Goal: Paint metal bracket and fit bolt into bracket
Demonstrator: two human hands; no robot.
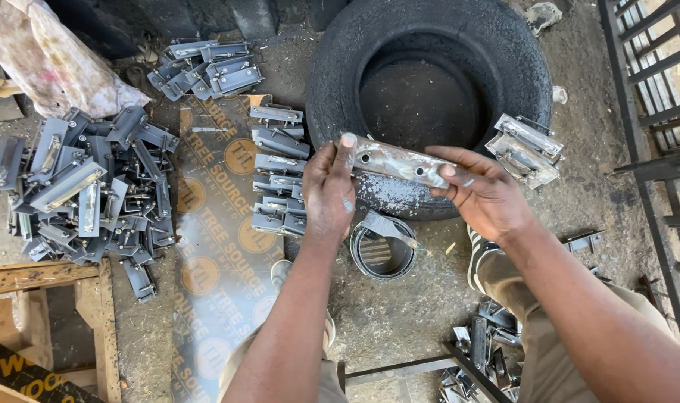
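Looking down at a workshop floor: far left, a big heap of metal brackets (pixel 86 190); next, a neat row of brackets (pixel 279 175) on a printed board (pixel 217 254), seemingly finished. Centre, the left hand (pixel 329 190) and right hand (pixel 482 190) grip a flat metal strip (pixel 400 160) over a tyre (pixel 429 89). Many pieces seem left.

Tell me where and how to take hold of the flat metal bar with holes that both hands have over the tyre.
Probably best at its two bare ends, a grip from each side. The flat grey metal bar lies roughly level above the black rubber tyre, holes along its middle. The left hand pinches the left end, the right hand the right end, thumbs on top.
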